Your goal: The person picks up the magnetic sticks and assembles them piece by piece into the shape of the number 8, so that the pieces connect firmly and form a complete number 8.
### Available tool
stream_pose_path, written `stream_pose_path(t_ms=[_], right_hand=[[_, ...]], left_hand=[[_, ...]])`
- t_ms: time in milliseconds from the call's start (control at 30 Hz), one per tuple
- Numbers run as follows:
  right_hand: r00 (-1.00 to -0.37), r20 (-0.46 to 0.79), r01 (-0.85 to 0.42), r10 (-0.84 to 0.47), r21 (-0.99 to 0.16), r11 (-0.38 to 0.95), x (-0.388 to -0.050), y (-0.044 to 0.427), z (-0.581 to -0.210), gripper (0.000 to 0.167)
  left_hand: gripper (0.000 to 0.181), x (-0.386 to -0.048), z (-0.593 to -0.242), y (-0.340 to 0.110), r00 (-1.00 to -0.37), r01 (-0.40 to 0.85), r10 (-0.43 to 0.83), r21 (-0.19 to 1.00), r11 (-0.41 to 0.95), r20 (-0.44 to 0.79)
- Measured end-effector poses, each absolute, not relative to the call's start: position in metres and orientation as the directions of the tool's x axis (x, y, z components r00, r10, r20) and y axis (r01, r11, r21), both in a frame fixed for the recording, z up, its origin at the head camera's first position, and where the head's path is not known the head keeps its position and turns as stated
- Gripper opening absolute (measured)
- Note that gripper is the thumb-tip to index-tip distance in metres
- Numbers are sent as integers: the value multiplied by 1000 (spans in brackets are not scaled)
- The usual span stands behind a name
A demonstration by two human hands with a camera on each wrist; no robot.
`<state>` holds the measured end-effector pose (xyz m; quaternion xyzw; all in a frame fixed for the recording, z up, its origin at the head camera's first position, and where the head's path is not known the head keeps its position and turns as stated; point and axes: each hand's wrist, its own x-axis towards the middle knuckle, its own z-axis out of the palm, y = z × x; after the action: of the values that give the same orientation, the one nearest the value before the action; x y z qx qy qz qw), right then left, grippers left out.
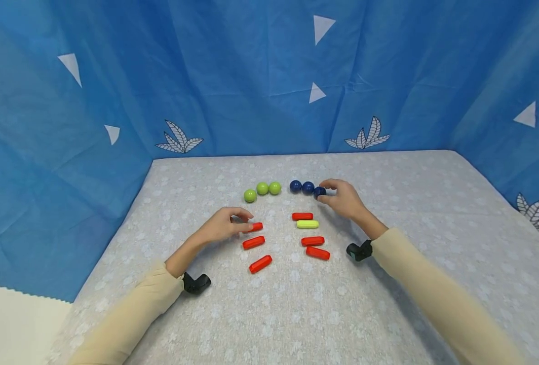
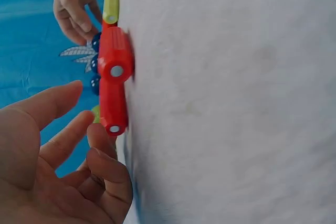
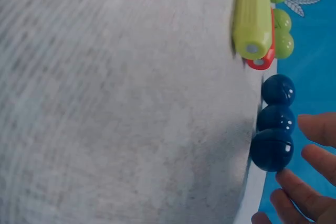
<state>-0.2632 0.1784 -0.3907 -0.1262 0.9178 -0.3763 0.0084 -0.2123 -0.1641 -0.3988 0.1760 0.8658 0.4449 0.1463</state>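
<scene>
My left hand [image 1: 224,224] hovers at a red ribbed stick [image 1: 257,226], thumb and forefinger spread apart. Its thumb hides part of that stick in the head view. In the left wrist view nothing sits between the fingers. At the right end of three dark blue balls is a blue ball [image 3: 272,150]; my right hand [image 1: 344,198] is beside it, thumb and fingers parted. The right wrist view shows a fingertip close under this ball; whether it touches I cannot tell. The other blue balls [image 1: 302,187] stand in line with it.
Three green balls [image 1: 262,188] lie left of the blue ones. Two more red sticks [image 1: 253,243] lie below the left hand. In the middle right are a yellow-green stick [image 1: 307,224] and three red sticks [image 1: 312,241]. A blue curtain [image 1: 269,76] hangs behind the cloth-covered table [image 1: 269,324].
</scene>
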Motion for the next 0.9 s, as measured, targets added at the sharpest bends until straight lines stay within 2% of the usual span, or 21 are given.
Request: stream_pose_path(t_ms=[167,900], right_hand=[[-969,66,-216,-238,-693,688,-265,177,-394,44],[-981,47,-176,-188,-625,761,-268,174,-403,31]], left_hand=[[31,-212,-404,-166,-899,213,433,799,562,-65],[26,-210,-406,-167,-885,257,462,774,579,-52]])
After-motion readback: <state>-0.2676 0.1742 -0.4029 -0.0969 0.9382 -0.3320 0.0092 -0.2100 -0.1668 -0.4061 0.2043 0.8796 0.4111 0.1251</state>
